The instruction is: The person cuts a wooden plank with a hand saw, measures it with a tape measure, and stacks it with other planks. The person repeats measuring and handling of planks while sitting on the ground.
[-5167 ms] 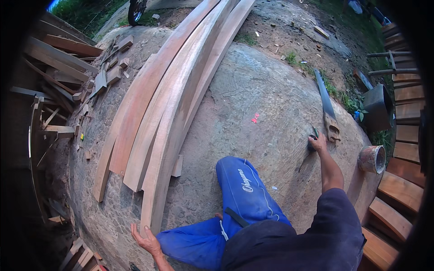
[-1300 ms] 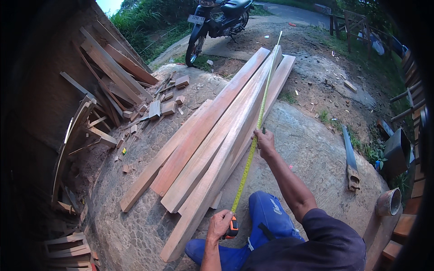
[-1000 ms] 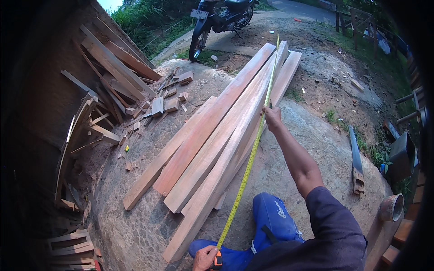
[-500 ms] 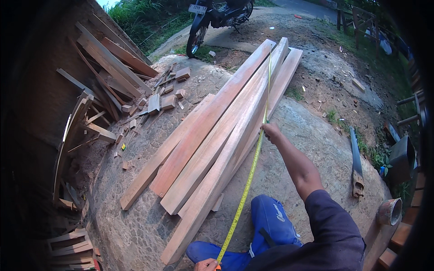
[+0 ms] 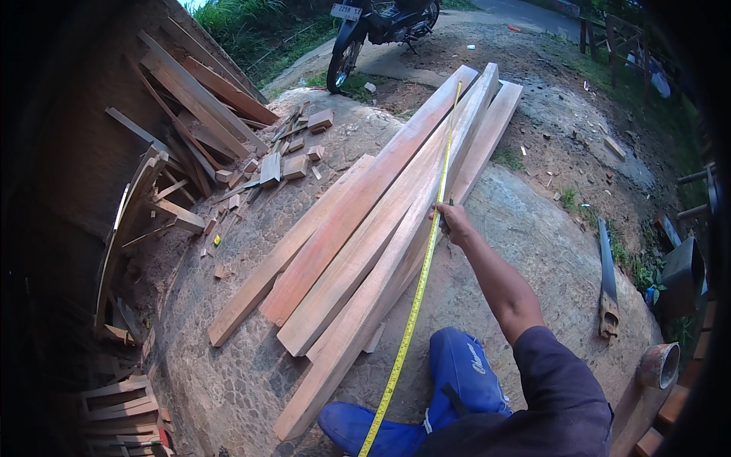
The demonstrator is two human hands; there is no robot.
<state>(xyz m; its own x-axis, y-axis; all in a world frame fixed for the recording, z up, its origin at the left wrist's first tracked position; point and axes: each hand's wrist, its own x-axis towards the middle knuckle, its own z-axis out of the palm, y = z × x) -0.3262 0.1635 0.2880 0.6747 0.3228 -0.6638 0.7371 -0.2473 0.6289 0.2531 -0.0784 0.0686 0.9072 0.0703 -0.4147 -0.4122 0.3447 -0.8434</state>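
My right hand is closed on the yellow blade of a tape measure, partway along it. A short dark stick-like thing, perhaps a pencil, pokes up from the same fingers. Beyond the hand, the blade runs up along the wooden beams, its far tip near their far ends. Its near part slants down past my blue-trousered knee and leaves the picture at the lower edge. My left hand is out of view. Several long beams lie side by side on the rock: a reddish one and a paler one nearest me among them.
Wood offcuts litter the rock at left, below planks leaning on a wall. A handsaw lies at right, near a round pipe-like piece. Beyond the beams stands a motorcycle.
My right hand has moved slightly left and up, bringing the tape blade over the beams. My left hand, earlier holding the tape's orange case at the lower edge, has gone out of view.
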